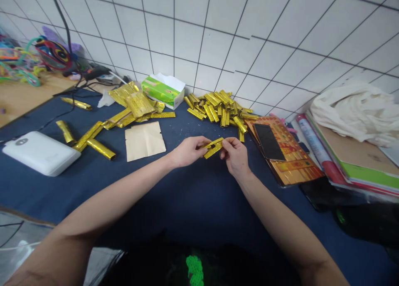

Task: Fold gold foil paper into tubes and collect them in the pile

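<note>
While left hand (188,151) and right hand (236,154) pinch it, gold foil (215,150) spans between.

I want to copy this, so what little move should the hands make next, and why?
Perhaps ease the gold piece closed: a dark gap shows in its middle, and the left hand and right hand pinch its opposite ends.

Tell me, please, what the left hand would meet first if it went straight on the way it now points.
Past the gold piece it holds, the left hand would probably meet the right hand first, though depth is unclear.
</note>
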`<action>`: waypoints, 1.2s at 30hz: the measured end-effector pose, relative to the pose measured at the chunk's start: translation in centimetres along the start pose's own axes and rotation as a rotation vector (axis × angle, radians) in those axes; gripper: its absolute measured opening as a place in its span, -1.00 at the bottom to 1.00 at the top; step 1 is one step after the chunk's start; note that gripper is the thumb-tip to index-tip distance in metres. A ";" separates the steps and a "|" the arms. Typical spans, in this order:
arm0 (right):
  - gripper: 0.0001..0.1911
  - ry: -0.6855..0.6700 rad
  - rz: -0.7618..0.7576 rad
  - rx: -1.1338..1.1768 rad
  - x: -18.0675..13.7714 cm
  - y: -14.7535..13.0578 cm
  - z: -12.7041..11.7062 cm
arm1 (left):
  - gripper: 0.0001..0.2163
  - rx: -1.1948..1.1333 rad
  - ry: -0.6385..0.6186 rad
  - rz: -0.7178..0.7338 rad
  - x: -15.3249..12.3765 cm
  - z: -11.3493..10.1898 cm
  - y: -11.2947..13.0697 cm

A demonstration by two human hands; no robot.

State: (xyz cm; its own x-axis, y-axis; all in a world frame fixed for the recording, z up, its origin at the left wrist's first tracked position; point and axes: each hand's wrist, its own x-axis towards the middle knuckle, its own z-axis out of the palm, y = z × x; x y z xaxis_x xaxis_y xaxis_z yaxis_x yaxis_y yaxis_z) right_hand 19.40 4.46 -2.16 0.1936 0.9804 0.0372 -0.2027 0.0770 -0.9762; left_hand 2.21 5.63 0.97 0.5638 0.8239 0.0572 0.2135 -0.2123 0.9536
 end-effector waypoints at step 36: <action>-0.73 -0.091 0.006 -0.007 -0.2 -0.1 -0.1 | -0.81 -0.727 0.499 -0.206 0.9 0.8 -0.8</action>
State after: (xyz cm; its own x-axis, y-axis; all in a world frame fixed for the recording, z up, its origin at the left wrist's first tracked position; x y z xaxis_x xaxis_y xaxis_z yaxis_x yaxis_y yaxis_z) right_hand 19.42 4.23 -2.08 0.1039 0.9933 0.0503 -0.1970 0.0701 -0.9779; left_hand 3.20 6.11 0.06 0.1230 0.9768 -0.1754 -0.3804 0.2097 0.9007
